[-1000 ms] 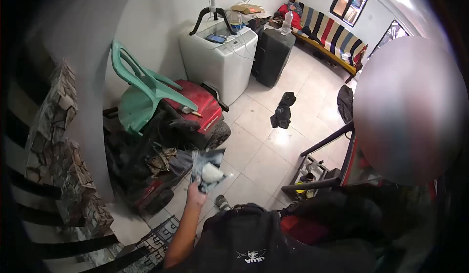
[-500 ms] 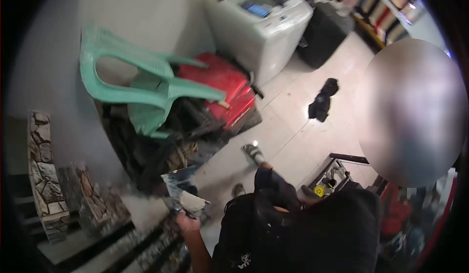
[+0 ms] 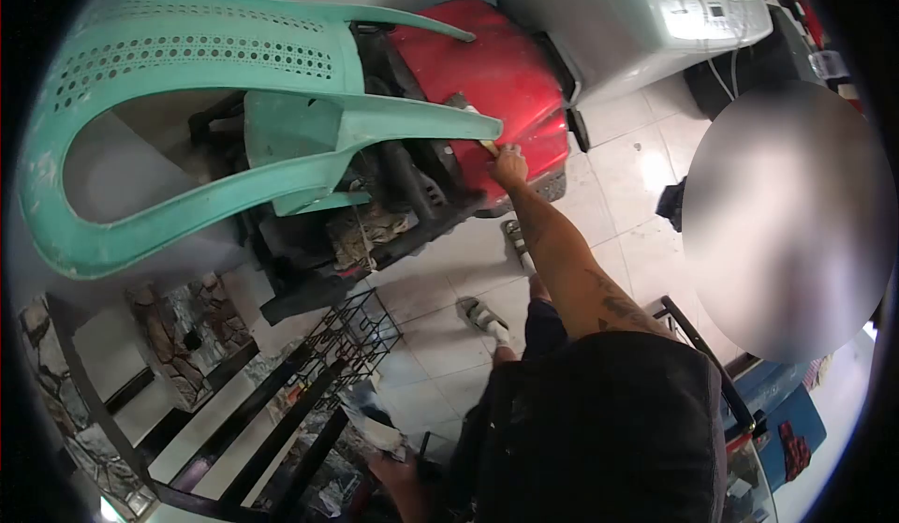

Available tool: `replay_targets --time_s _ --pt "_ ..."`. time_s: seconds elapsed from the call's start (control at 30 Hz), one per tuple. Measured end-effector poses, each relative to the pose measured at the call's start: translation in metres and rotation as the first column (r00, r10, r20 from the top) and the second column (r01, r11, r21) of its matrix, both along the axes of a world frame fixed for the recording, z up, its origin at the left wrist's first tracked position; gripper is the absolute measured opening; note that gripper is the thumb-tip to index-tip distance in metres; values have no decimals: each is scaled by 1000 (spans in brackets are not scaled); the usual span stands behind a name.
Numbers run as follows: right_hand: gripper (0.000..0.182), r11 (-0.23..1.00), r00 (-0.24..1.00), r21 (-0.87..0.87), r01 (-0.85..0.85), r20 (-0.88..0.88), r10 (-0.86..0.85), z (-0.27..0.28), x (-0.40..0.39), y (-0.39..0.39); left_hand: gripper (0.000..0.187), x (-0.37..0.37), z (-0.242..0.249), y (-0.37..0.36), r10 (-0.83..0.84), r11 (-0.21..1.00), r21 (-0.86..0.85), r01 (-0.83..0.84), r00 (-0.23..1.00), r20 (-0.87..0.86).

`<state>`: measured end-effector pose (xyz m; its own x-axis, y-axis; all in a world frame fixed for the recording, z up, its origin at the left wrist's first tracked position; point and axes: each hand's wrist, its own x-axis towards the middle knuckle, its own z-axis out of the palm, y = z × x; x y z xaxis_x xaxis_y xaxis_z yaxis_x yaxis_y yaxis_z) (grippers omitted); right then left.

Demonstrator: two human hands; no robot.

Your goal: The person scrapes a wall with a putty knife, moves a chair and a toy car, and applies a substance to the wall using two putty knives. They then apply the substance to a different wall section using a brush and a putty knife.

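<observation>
A person in a black shirt (image 3: 599,420) reaches out with a bare, tattooed right arm to a brush (image 3: 491,147) on the red hood (image 3: 510,69) of a low machine. The right hand (image 3: 508,165) has its grip closed on the end of the brush's pale handle. The brush's long axis runs on a steep slant, bristles pointing up and left in the view, away from the person, and handle end down and right toward the wrist. One arm of a green plastic chair (image 3: 234,27) crosses above the brush and hides its middle, leaving the bristles on one side and the handle on the other. The chair lies tipped over the machine's dark frame.

Low in the view, the left hand (image 3: 398,474) grasps a flat sheet (image 3: 359,401) bearing a pale lump (image 3: 384,435); its fingers are too dim to make out one by one. Just beside the sheet are a black wire rack (image 3: 361,331) and dark railing bars (image 3: 276,429). Sandaled feet (image 3: 482,317) stand on the tile floor (image 3: 426,336); a white washing machine (image 3: 599,27) stands behind the red hood.
</observation>
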<state>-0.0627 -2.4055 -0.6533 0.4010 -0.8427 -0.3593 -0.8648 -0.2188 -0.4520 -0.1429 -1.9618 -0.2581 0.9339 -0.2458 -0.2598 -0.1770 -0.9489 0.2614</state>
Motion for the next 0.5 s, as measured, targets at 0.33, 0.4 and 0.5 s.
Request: replay_targets --time_s 0.33,0.4,0.5 --pt "30 948 951 -66 -311 -32 309 -14 11 13 28 -41 -5 13 395 900 -140 -412 909 -137" --pt "23 914 913 -3 -407 43 406 2 -9 18 30 -57 -19 45 385 909 -134 -395 918 -91" --pt "19 826 823 -33 -563 67 564 25 -41 31 35 -80 -43 81 443 856 -303 -420 897 8"
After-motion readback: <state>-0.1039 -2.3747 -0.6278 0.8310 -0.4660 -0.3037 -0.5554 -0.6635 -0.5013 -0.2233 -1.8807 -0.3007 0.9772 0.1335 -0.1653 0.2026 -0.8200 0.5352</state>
